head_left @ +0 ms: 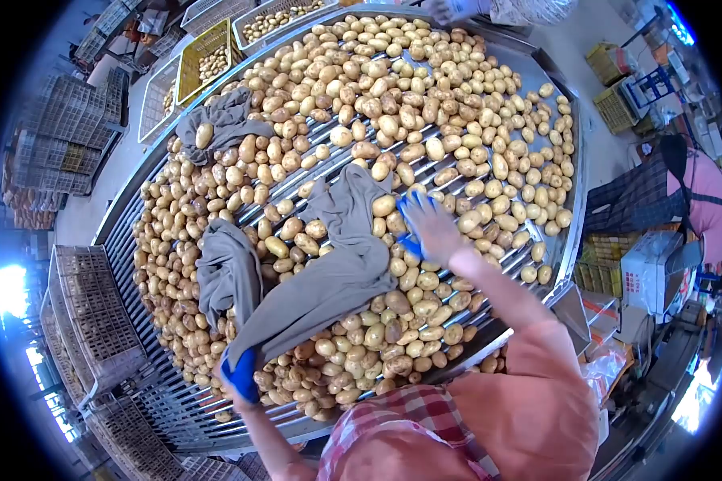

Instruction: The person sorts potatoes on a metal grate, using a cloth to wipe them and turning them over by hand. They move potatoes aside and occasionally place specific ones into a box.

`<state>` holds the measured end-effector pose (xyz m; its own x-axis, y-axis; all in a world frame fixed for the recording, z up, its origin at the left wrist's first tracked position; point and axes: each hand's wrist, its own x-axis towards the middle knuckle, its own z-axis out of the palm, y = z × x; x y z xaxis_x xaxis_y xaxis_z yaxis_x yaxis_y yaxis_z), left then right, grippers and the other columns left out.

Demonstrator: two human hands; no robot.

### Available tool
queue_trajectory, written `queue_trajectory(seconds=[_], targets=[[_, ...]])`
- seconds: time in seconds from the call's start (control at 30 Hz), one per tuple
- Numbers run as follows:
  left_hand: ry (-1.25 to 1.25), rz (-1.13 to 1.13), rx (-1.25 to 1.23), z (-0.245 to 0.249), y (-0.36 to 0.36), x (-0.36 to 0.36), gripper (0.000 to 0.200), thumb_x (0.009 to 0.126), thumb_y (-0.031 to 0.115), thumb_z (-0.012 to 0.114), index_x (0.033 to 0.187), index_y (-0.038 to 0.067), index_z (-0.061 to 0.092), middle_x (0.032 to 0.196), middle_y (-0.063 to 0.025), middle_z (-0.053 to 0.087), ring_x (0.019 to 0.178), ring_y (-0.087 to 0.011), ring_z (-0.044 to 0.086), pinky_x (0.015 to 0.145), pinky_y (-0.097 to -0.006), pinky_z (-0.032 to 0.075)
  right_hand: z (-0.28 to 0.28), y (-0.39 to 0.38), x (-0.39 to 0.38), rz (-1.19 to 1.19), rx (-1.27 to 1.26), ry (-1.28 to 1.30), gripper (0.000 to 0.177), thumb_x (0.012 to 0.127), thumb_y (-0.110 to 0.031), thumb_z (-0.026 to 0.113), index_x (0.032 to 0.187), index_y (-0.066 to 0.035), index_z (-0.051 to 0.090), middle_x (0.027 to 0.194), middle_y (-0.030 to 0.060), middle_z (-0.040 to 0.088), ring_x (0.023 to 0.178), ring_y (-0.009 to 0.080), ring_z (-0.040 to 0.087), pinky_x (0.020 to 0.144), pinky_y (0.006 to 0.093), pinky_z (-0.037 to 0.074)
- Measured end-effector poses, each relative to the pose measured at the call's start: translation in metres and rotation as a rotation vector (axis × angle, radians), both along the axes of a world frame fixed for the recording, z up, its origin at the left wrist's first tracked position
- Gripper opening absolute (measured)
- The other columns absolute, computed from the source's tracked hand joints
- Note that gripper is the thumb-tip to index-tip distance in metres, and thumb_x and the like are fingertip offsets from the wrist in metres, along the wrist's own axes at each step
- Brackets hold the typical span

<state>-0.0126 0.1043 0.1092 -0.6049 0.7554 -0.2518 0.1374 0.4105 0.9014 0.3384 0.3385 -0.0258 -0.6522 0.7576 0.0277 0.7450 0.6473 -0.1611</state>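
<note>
My left hand (239, 378), in a glove with blue on it, grips the lower end of a long grey cloth (321, 297). The cloth stretches up and right across the potatoes (353, 345), its far end bunched on the metal slats. My right hand (429, 228), in a glove with blue fingers, reaches over the potatoes just right of the cloth. Its thumb and fingers are apart, beside a potato (383, 206). A second grey cloth (229, 268) lies crumpled to the left, and another grey cloth (221, 128) lies farther back with a potato on it.
The slatted metal sorting table (128, 280) has a raised rim (140, 164). Beyond it stand a yellow crate (186, 76) and white crates (154, 104) with potatoes. Stacked crates (96, 297) line the left. A gloved hand (451, 10) shows at the far edge; another person (702, 192) is at right.
</note>
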Motion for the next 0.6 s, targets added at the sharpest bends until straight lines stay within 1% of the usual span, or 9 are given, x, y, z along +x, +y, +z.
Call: queue_trajectory(seconds=[0.07,0.17,0.23,0.27,0.3,0.37,0.43,0.5,0.6], targets=[[0.065,0.156,0.081,0.022,-0.024,-0.005,0.024,0.078,0.008,0.062,0.098,-0.006,0.061,0.088,-0.0072,0.063,0.083,-0.0155,0.058,0.078,-0.0283,0.046,0.008,-0.035,-0.001,-0.079,-0.042,0.094,0.053,0.086,-0.03,0.05,0.132,-0.005,0.04,0.133,0.0166,0.041,0.126,0.0335,0.033,0.107,0.0479,0.02],[0.132,0.151,0.034,0.062,-0.043,-0.01,0.023,0.085,0.016,0.053,0.089,-0.005,0.061,0.083,-0.005,0.06,0.08,-0.0127,0.054,0.073,-0.0262,0.043,0.015,-0.032,0.006,-0.093,-0.134,-0.012,0.051,0.086,-0.028,0.051,0.131,-0.008,0.042,0.133,0.0168,0.041,0.126,0.0326,0.034,0.107,0.0477,0.02],[0.41,0.13,-0.048,0.075,-0.05,-0.007,0.024,0.089,0.016,0.047,0.079,-0.003,0.057,0.076,-0.0027,0.055,0.072,-0.0112,0.049,0.067,-0.0246,0.039,0.037,-0.018,-0.011,-0.127,-0.122,-0.019,0.041,0.082,-0.021,0.053,0.121,-0.008,0.05,0.113,0.0141,0.054,0.111,0.0318,0.046,0.097,0.0462,0.032],[0.46,0.115,0.047,0.076,-0.052,-0.006,0.022,0.089,0.013,0.046,0.074,-0.002,0.052,0.072,-0.0019,0.05,0.069,-0.0106,0.043,0.065,-0.0244,0.036,0.041,-0.013,-0.027,-0.164,-0.145,0.305,0.038,0.08,-0.015,0.054,0.116,-0.006,0.051,0.102,0.0153,0.057,0.1,0.0326,0.051,0.089,0.0429,0.039],[0.497,0.051,0.006,0.085,-0.052,-0.005,0.022,0.089,0.015,0.048,0.083,-0.004,0.056,0.08,-0.0045,0.054,0.076,-0.0122,0.048,0.071,-0.0257,0.039,0.038,-0.004,-0.043,-0.049,-0.081,0.503,0.04,0.078,-0.012,0.055,0.117,-0.006,0.051,0.1,0.016,0.057,0.098,0.0343,0.053,0.086,0.0401,0.043],[0.51,0.048,0.04,0.1,-0.041,0.0,0.024,0.089,0.017,0.049,0.094,-0.005,0.057,0.09,-0.007,0.056,0.084,-0.0152,0.05,0.079,-0.0282,0.039,0.047,0.009,-0.095,0.238,-0.262,0.493,0.051,0.079,-0.008,0.052,0.129,-0.009,0.043,0.128,0.011,0.048,0.122,0.0313,0.041,0.098,0.0422,0.035],[0.438,0.069,0.155,0.114,-0.03,0.0,0.033,0.089,0.02,0.05,0.108,-0.006,0.057,0.104,-0.0103,0.058,0.097,-0.0191,0.053,0.089,-0.0316,0.038,0.051,0.009,-0.147,0.442,-0.146,0.125,0.052,0.082,-0.01,0.049,0.133,-0.014,0.039,0.139,0.0079,0.036,0.132,0.0303,0.026,0.106,0.0469,0.026],[0.374,0.069,0.264,0.124,-0.024,-0.014,0.034,0.089,0.02,0.05,0.109,-0.007,0.056,0.107,-0.0115,0.057,0.099,-0.0194,0.053,0.091,-0.0319,0.038,0.027,0.009,-0.192,0.479,-0.472,0.043,0.038,0.087,-0.018,0.041,0.123,-0.023,0.052,0.128,0.0061,0.049,0.13,0.0294,0.031,0.104,0.0545,0.024],[0.486,0.116,0.267,0.137,-0.012,-0.05,0.038,0.09,0.023,0.052,0.111,-0.008,0.055,0.107,-0.0112,0.058,0.097,-0.0183,0.053,0.089,-0.0321,0.04,0.032,0.014,-0.205,0.282,-0.305,0.004,0.027,0.085,-0.021,0.043,0.105,-0.021,0.062,0.108,0.0073,0.062,0.11,0.0281,0.052,0.099,0.0532,0.031]])
